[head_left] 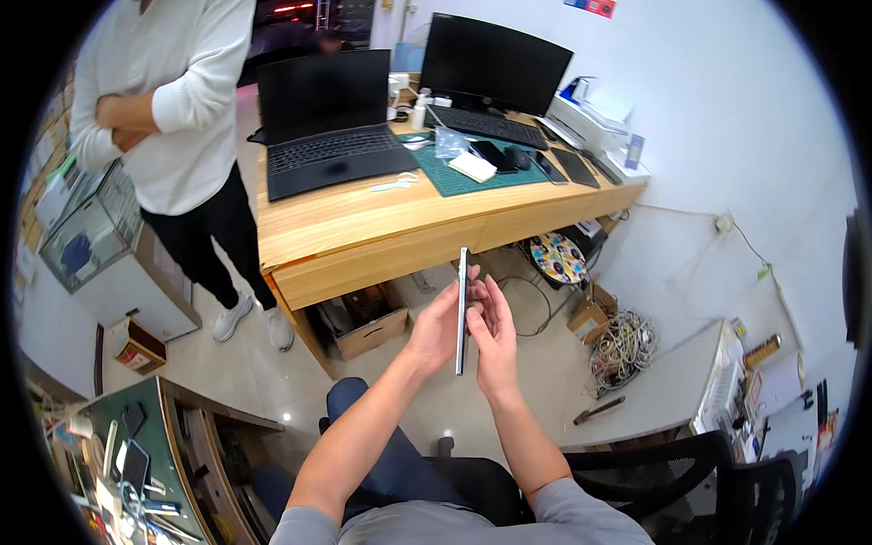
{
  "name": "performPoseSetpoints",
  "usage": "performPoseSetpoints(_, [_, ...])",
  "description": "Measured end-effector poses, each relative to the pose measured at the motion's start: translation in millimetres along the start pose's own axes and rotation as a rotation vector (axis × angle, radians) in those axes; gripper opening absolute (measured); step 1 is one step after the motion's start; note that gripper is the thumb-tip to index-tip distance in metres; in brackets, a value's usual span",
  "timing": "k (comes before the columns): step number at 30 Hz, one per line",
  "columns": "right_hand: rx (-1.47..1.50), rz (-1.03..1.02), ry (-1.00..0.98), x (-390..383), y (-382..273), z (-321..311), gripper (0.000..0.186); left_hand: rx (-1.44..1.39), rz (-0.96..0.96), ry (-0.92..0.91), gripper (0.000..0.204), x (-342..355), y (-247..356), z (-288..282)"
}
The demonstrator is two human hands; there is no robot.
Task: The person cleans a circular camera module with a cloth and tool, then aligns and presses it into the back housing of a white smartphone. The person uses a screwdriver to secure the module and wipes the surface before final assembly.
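A slim phone (461, 313) is held upright, edge-on, in front of me, so its thin silvery side shows and its screen and back can hardly be seen. My left hand (435, 329) is closed on it from the left, most of its fingers hidden behind the phone. From the right, my right hand (493, 338) grips the same phone, its thumb against the side and its fingers curled around. Beyond both hands stands the front of a wooden desk (381, 263).
On the desk are an open laptop (341, 150), a monitor (495, 59), a keyboard (486, 125) and a green mat (454, 182). A person in white (186, 109) stands at the left, arms crossed. A tangled cable heap (623, 350) and a cardboard box (372, 331) lie below. Mesh chairs (654, 468) stand at right.
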State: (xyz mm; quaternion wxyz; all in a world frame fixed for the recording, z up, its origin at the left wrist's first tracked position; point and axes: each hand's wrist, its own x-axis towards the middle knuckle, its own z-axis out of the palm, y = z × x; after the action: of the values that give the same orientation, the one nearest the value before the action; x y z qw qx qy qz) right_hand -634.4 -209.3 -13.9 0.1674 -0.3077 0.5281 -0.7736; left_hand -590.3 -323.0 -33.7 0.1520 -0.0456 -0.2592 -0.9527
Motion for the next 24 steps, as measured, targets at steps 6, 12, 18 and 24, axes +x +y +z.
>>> performPoseSetpoints(6, [-0.155,0.013,0.044,-10.5,-2.2,-15.9,0.039,0.442,0.372,0.246,0.059,-1.7,-11.0,20.6])
performPoseSetpoints(12, [-0.378,-0.057,0.136,-10.2,-14.5,-10.3,0.034,0.475,0.400,0.300,0.071,-9.9,-12.3,28.5])
performPoseSetpoints(18, [-0.351,-0.065,0.099,-12.1,-20.7,-10.3,0.036,0.311,0.207,0.231,0.063,-2.9,-7.5,31.3])
performPoseSetpoints(24, [-0.562,-0.353,0.040,-16.4,-42.0,-3.9,0.032,0.135,-0.026,-0.041,0.069,-2.8,-9.4,2.3])
